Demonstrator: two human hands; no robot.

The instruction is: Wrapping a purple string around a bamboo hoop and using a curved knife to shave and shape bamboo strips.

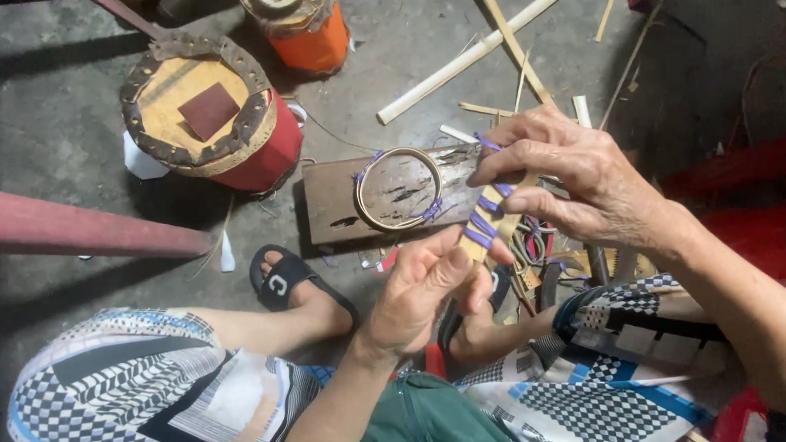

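My left hand point(426, 289) grips the lower end of a flat bamboo strip point(490, 213) bound with purple bands. My right hand point(570, 171) pinches the strip's upper part, with a purple band end sticking out near its fingertips. Beyond the hands, a bamboo ring point(399, 188) with purple ties lies on a worn wooden board point(340, 201) on the concrete floor.
A round red-sided drum-like stool point(211, 110) with a dark square on top stands at upper left, an orange container point(303, 24) behind it. Bamboo sticks point(474, 53) lie scattered at the top. A red pole point(80, 228) crosses the left. My sandalled foot point(291, 290) and patterned trousers fill the bottom.
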